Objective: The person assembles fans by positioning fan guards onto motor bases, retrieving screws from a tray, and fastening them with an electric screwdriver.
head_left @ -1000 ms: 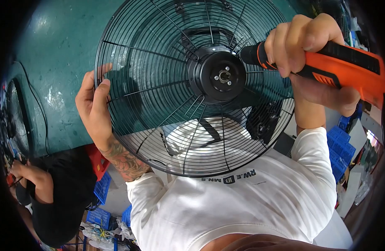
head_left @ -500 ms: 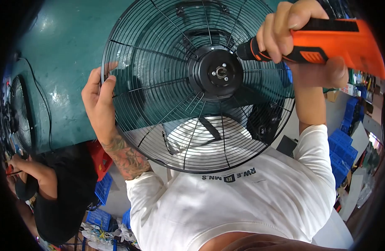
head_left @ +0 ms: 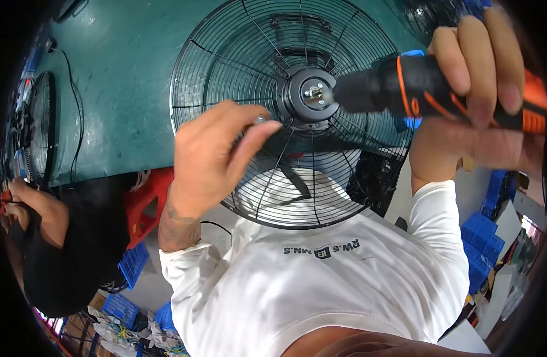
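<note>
My right hand (head_left: 478, 71) grips an orange and black cordless drill (head_left: 428, 89), whose blurred front end points left toward the motor hub. Beneath it lies a black wire fan guard (head_left: 273, 202), with a round black motor (head_left: 297, 98) at its centre. The motor's face carries a shaft and small screws. Over the near left part of the guard, my left hand (head_left: 208, 149) pinches a small shiny metal piece (head_left: 260, 119) between thumb and forefinger. Its exact kind is too small to make out.
The guard rests on a green table (head_left: 125, 71) and overhangs its near edge. A black cable (head_left: 77, 113) and another fan guard (head_left: 41, 128) are at the left. Beside them works another person (head_left: 77, 250). A red stool (head_left: 145, 205) and blue crates (head_left: 481, 244) stand below.
My left hand has let go of the guard's rim and come inward over it, now pinching a small metal piece. The drill has been drawn rightward and turned toward the motor's centre.
</note>
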`<control>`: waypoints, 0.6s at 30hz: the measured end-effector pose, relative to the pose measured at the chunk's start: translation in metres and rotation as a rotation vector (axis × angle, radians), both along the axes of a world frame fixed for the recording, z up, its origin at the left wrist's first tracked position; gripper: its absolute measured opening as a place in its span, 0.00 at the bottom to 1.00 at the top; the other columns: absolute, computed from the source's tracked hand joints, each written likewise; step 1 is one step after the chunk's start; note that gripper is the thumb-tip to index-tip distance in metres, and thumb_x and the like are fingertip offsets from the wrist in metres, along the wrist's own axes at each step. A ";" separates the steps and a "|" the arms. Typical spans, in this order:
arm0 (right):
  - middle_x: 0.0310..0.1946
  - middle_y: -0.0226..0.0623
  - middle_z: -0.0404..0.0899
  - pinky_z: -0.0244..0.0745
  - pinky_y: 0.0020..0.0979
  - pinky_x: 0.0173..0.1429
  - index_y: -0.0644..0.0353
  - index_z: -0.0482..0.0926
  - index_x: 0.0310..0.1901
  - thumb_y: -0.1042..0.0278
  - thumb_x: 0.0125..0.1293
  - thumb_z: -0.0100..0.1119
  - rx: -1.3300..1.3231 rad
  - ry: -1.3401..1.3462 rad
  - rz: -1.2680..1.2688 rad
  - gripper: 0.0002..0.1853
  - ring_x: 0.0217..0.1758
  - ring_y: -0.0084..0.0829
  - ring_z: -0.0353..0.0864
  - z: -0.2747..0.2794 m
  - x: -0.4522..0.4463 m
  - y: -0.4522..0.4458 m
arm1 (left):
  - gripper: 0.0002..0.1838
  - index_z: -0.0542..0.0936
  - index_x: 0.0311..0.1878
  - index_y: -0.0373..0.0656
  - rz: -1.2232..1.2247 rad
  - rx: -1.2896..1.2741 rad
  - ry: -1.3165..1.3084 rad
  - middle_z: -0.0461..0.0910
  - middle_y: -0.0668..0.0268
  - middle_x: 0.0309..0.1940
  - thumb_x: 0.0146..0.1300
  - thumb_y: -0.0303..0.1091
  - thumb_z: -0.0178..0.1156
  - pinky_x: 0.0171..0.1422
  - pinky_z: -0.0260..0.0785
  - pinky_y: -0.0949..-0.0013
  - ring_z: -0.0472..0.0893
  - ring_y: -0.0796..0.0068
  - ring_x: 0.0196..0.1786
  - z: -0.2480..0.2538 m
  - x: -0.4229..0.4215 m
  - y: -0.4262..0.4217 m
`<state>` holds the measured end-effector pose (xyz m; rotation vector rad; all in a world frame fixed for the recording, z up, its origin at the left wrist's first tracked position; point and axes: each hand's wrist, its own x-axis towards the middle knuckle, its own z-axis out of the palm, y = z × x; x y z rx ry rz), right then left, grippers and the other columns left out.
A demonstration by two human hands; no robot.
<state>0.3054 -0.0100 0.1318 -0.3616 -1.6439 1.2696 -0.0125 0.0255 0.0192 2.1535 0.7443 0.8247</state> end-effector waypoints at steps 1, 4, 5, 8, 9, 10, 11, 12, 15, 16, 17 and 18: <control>0.37 0.27 0.80 0.82 0.30 0.48 0.48 0.81 0.49 0.49 0.62 0.72 -0.003 0.019 -0.005 0.19 0.32 0.24 0.84 0.001 -0.034 -0.003 | 0.08 0.86 0.41 0.35 -0.051 -0.002 0.001 0.82 0.61 0.27 0.60 0.25 0.74 0.29 0.67 0.72 0.78 0.72 0.25 0.000 0.002 -0.003; 0.37 0.23 0.81 0.81 0.27 0.47 0.46 0.83 0.47 0.49 0.57 0.76 -0.008 0.076 -0.022 0.19 0.31 0.21 0.84 0.002 -0.039 -0.011 | 0.09 0.85 0.40 0.35 -0.120 0.062 -0.095 0.80 0.62 0.26 0.58 0.26 0.75 0.25 0.63 0.71 0.75 0.72 0.22 -0.006 0.008 -0.008; 0.38 0.22 0.81 0.81 0.26 0.47 0.45 0.84 0.46 0.49 0.56 0.77 -0.010 0.096 -0.028 0.19 0.31 0.19 0.84 0.002 -0.038 -0.013 | 0.09 0.85 0.40 0.35 -0.119 0.064 -0.092 0.80 0.62 0.26 0.58 0.26 0.75 0.25 0.63 0.71 0.75 0.72 0.22 -0.006 0.009 -0.009; 0.37 0.23 0.80 0.81 0.25 0.47 0.46 0.82 0.51 0.48 0.55 0.78 0.014 0.152 0.008 0.24 0.31 0.19 0.84 -0.008 -0.040 -0.010 | 0.10 0.85 0.41 0.34 -0.145 0.069 -0.095 0.79 0.61 0.25 0.59 0.26 0.75 0.25 0.63 0.69 0.74 0.70 0.21 -0.005 0.008 -0.012; 0.38 0.24 0.79 0.80 0.27 0.48 0.46 0.81 0.55 0.47 0.55 0.78 0.009 0.148 0.067 0.28 0.33 0.20 0.84 -0.010 -0.038 -0.009 | 0.10 0.84 0.41 0.34 -0.146 0.090 -0.110 0.78 0.61 0.25 0.59 0.26 0.75 0.25 0.63 0.69 0.74 0.70 0.21 -0.005 0.008 -0.013; 0.38 0.24 0.79 0.80 0.27 0.48 0.46 0.81 0.55 0.47 0.55 0.78 0.010 0.149 0.069 0.28 0.33 0.20 0.84 -0.012 -0.038 -0.008 | 0.10 0.84 0.41 0.34 -0.147 0.109 -0.126 0.77 0.62 0.24 0.59 0.26 0.74 0.25 0.63 0.69 0.74 0.70 0.21 -0.005 0.008 -0.014; 0.38 0.25 0.79 0.80 0.29 0.48 0.46 0.79 0.56 0.48 0.57 0.76 0.012 0.174 0.085 0.27 0.32 0.22 0.84 -0.013 -0.039 -0.007 | 0.10 0.84 0.41 0.34 -0.146 0.110 -0.125 0.77 0.62 0.24 0.59 0.26 0.74 0.25 0.63 0.69 0.74 0.70 0.21 -0.005 0.008 -0.014; 0.38 0.26 0.79 0.80 0.31 0.48 0.47 0.78 0.56 0.48 0.59 0.74 0.013 0.199 0.100 0.26 0.32 0.23 0.84 -0.015 -0.041 -0.006 | 0.10 0.84 0.39 0.36 -0.128 0.123 -0.093 0.77 0.63 0.24 0.60 0.30 0.75 0.24 0.65 0.67 0.75 0.70 0.20 -0.004 0.009 -0.014; 0.37 0.30 0.79 0.81 0.35 0.49 0.49 0.75 0.58 0.49 0.66 0.67 0.015 0.270 0.146 0.24 0.31 0.28 0.84 -0.019 -0.050 -0.001 | 0.11 0.84 0.37 0.39 -0.102 0.171 -0.079 0.76 0.65 0.23 0.60 0.35 0.75 0.23 0.66 0.66 0.75 0.70 0.19 -0.009 0.011 -0.014; 0.37 0.31 0.79 0.81 0.37 0.49 0.50 0.73 0.59 0.49 0.69 0.65 0.014 0.293 0.162 0.23 0.31 0.30 0.84 -0.021 -0.053 0.001 | 0.11 0.84 0.37 0.39 -0.094 0.206 -0.096 0.76 0.66 0.24 0.60 0.35 0.76 0.23 0.66 0.66 0.75 0.70 0.19 -0.010 0.011 -0.014; 0.37 0.32 0.79 0.82 0.39 0.49 0.50 0.72 0.60 0.49 0.71 0.63 0.014 0.316 0.178 0.23 0.30 0.31 0.84 -0.023 -0.056 0.003 | 0.11 0.84 0.37 0.39 -0.092 0.205 -0.097 0.76 0.66 0.24 0.60 0.35 0.76 0.23 0.66 0.66 0.75 0.70 0.19 -0.011 0.012 -0.014; 0.37 0.34 0.79 0.82 0.40 0.49 0.51 0.71 0.60 0.50 0.73 0.61 0.014 0.338 0.194 0.22 0.30 0.33 0.84 -0.025 -0.059 0.005 | 0.11 0.84 0.36 0.39 -0.085 0.220 -0.097 0.76 0.66 0.24 0.60 0.35 0.76 0.23 0.66 0.66 0.75 0.70 0.19 -0.011 0.012 -0.013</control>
